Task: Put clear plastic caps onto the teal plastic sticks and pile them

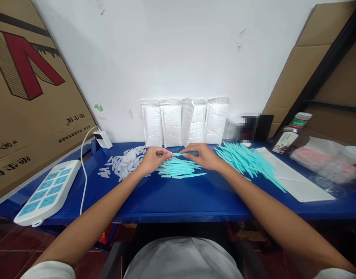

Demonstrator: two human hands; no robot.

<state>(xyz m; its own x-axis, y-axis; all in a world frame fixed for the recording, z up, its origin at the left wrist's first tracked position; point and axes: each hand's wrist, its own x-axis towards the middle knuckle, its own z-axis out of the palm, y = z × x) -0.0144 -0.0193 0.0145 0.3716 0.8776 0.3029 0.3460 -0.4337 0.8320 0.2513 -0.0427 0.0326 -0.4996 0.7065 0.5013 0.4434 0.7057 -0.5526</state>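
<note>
My left hand (pixel 155 158) and my right hand (pixel 201 155) meet over the middle of the blue table (pixel 172 201). Between their pinched fingers they hold one thin teal plastic stick (pixel 182 154), level and pointing left to right. Just below it lies a small pile of teal sticks (pixel 179 169). A bigger loose heap of teal sticks (pixel 246 161) spreads to the right of my right hand. To the left of my left hand lies a scatter of small clear plastic caps (pixel 124 162).
White padded envelopes (pixel 185 121) lean on the wall behind the hands. A white power strip (pixel 47 193) and its adapter (pixel 102 138) lie at left. A flat white envelope (pixel 294 176), a bottle (pixel 291 133) and plastic bags (pixel 323 159) sit at right. Cardboard stands on both sides.
</note>
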